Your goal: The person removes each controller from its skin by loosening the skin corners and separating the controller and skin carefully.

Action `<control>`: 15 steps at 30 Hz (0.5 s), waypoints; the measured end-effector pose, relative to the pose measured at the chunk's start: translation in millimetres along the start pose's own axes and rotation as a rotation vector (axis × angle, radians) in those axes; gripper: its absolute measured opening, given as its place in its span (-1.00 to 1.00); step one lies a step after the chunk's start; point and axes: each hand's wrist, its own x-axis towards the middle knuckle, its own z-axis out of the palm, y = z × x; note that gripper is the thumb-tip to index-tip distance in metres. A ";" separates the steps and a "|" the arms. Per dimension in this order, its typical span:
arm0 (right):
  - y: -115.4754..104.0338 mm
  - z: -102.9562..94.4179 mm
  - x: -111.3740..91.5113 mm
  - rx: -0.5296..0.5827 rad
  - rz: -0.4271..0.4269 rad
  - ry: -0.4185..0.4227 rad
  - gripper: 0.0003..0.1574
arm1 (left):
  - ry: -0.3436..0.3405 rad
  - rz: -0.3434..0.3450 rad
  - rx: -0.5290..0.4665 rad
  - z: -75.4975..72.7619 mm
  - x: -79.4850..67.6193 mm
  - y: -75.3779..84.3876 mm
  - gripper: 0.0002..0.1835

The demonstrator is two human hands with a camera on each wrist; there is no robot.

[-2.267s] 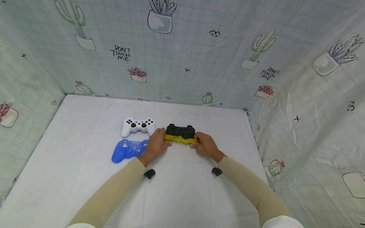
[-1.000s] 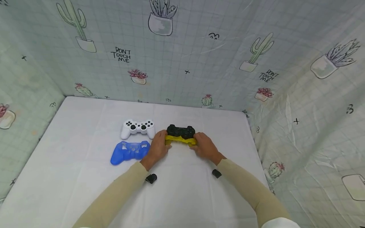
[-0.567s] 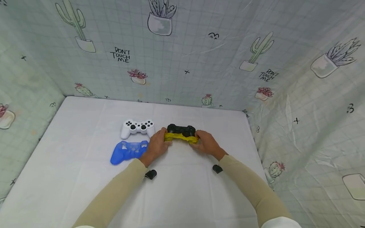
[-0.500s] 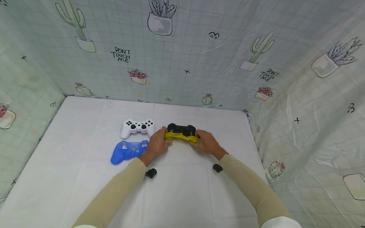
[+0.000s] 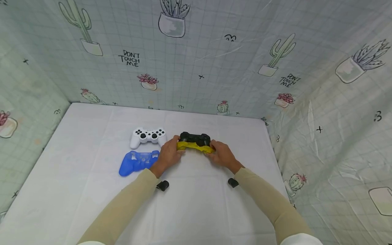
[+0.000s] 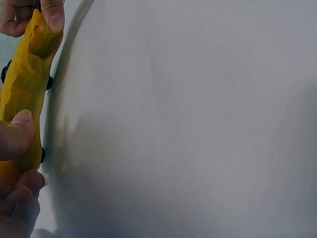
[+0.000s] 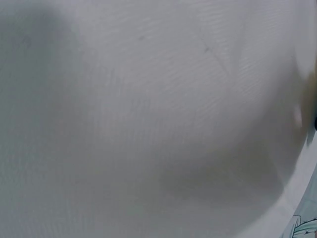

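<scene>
Between both hands is a black game controller [image 5: 195, 138], its near side wrapped in a yellow silicone cover [image 5: 193, 146]. My left hand [image 5: 169, 153] grips the left end of the cover and controller. The right hand [image 5: 223, 153] holds the right end. In the left wrist view the yellow cover [image 6: 27, 79] shows its underside, with thumbs pressed on it at both ends and black controller parts jutting past its edges. The right wrist view catches little more than white cloth and a blurred yellow sliver [image 7: 309, 101] at its right edge.
A white game controller [image 5: 148, 135] lies left of the left hand. Below it lies a blue silicone cover [image 5: 137, 162], partly behind that hand. Black wrist-worn pieces [image 5: 163, 185] show by the sleeves. The white-clothed table [image 5: 196, 211] meets a patterned curtain [image 5: 199, 54] at the back.
The controller has tipped slightly, and the yellow cover's near edge has risen into a bunched band across its front. My right hand has shifted slightly up and right; both hands keep their hold.
</scene>
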 end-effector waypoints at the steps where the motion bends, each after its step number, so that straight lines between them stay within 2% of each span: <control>1: -0.6 -0.4 0.5 0.001 0.006 -0.001 -0.58 | 0.006 -0.003 -0.001 -0.4 0.3 0.6 -0.47; 7: -3.8 -2.3 3.3 0.024 0.039 -0.014 -0.59 | 0.054 -0.003 -0.003 0.9 1.0 2.0 -0.61; 12: -3.1 3.3 5.0 -0.008 0.068 -0.069 -0.57 | 0.090 -0.036 -0.029 5.5 -1.3 -0.6 -0.54; 15: -3.2 5.2 6.6 -0.037 0.033 -0.041 -0.58 | 0.131 -0.049 -0.107 6.2 -1.7 -1.6 -0.51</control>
